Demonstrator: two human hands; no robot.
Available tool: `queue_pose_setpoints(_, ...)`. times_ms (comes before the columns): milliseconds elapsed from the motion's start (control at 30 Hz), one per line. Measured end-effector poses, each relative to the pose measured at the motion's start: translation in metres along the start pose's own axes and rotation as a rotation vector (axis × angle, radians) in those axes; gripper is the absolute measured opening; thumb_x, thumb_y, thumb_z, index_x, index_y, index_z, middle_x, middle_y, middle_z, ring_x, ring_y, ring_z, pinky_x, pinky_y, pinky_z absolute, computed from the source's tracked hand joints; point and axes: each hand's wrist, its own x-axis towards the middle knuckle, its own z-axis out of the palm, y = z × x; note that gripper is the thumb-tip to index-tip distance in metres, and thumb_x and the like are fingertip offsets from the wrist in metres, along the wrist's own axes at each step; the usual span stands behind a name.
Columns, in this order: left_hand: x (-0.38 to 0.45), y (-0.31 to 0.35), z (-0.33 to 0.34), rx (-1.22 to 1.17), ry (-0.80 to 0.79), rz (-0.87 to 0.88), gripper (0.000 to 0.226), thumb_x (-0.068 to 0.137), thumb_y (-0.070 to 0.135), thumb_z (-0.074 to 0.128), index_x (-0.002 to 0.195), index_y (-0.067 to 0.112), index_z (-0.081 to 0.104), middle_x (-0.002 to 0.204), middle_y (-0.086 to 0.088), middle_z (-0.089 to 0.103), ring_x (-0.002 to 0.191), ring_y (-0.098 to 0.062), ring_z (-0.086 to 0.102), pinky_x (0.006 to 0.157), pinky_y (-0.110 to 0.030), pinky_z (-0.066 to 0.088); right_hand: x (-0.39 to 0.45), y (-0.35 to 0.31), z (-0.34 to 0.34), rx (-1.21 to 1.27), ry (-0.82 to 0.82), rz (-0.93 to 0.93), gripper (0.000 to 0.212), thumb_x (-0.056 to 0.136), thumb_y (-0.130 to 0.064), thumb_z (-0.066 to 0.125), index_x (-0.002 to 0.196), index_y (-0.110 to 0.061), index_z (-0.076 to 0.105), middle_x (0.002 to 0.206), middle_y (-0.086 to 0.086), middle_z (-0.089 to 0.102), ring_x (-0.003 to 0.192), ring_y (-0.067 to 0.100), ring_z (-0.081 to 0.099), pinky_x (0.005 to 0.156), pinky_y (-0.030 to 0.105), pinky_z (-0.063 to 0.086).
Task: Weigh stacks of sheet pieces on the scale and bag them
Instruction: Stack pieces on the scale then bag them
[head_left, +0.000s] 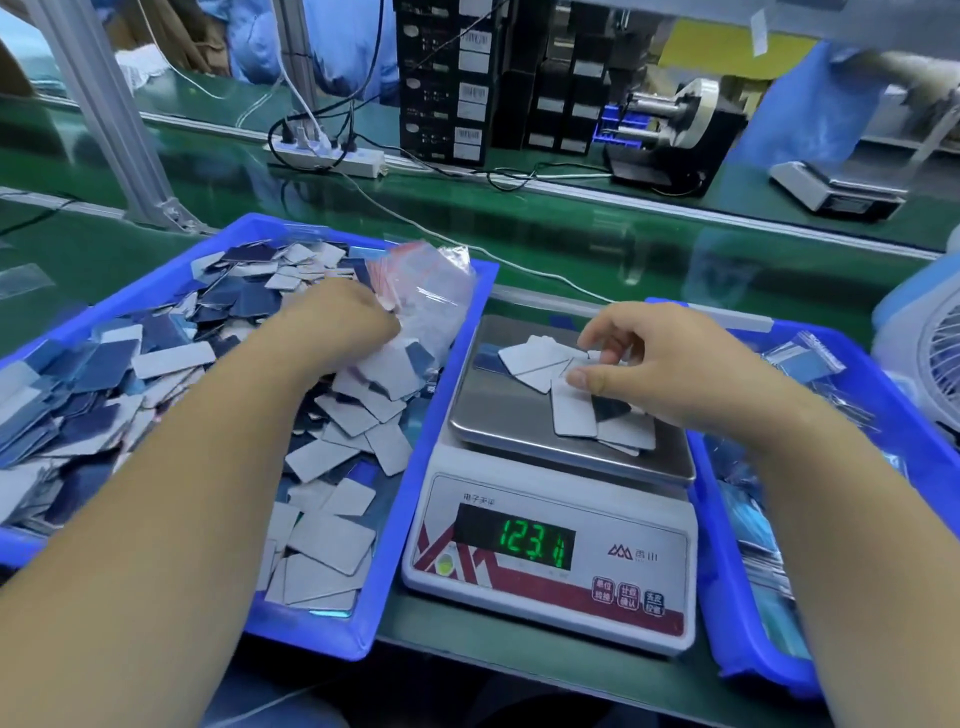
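Sitting on the green counter (467, 218): a white scale (550, 561), display reading 123.1. Lying fanned across the scale's steel pan (498, 415): a small spread of grey sheet pieces (574, 410). Reaching over that pan, the right hand (660, 364), thumb and fingertips pinching the topmost pieces. Left of the scale, filling a blue tray (436, 426): a loose heap of grey and blue pieces (332, 462). Digging into the heap beside clear bags (436, 296), the left hand (337, 327), fingers hidden, grip impossible to judge. Right of the scale, holding bagged pieces: a second blue tray (727, 587).
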Motion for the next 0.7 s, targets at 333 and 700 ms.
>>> queue_pose_setpoints(333,-0.013,0.014,0.011,0.02,0.126,0.201,0.019,0.089,0.027,0.059,0.106,0.032,0.065,0.109,0.001,0.061,0.11,-0.026,0.053,0.09,-0.039,0.049,-0.001,0.002,-0.012,-0.014,0.02,0.072,0.031,0.072,-0.061,0.075,0.091,-0.038,0.065,0.088,-0.016,0.064,0.069,-0.005,0.057,0.059,0.022,0.039)
queue_pose_setpoints(700,-0.025,0.049,0.012,0.002,-0.208,0.368,0.024,0.088,0.043,0.07,0.11,0.04,0.062,0.102,0.02,0.051,0.084,-0.005,0.059,0.063,-0.025,0.044,-0.002,-0.016,-0.035,-0.119,-0.102,0.047,0.053,0.066,-0.066,0.076,0.111,-0.044,0.059,0.101,-0.025,0.054,0.088,-0.008,0.051,0.066,0.015,0.037)
